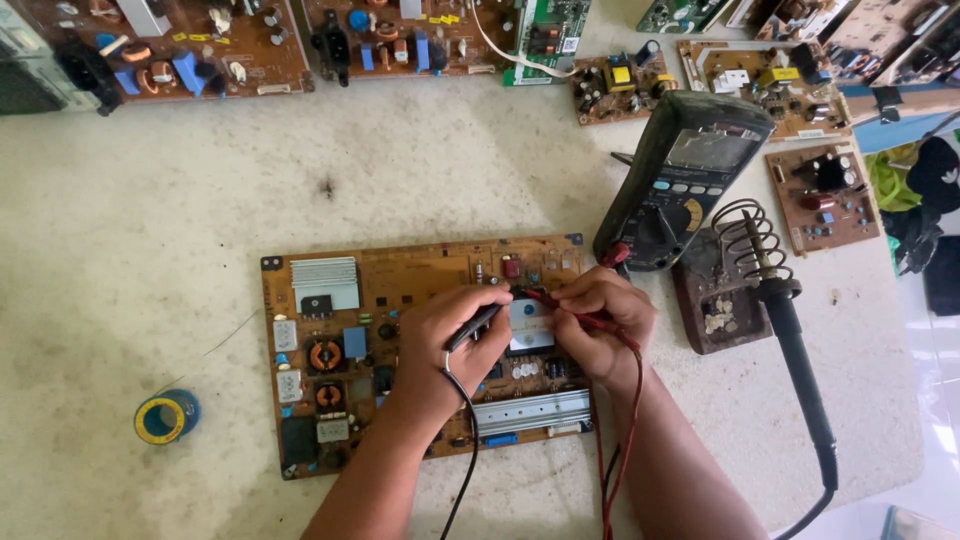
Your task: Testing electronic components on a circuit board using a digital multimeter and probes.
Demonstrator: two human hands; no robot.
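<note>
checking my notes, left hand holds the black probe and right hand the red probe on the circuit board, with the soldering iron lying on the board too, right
Not quite. The head view shows the soldering iron resting in its coil stand on the table, right of the circuit board. The left hand does hold the black probe, the right hand the red probe.

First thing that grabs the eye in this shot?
The big brown circuit board at centre, with the left hand pressing a black probe and the right hand a red probe onto its middle. Just right of it, a multimeter leans up, and a soldering iron rests in its coil stand.
</note>
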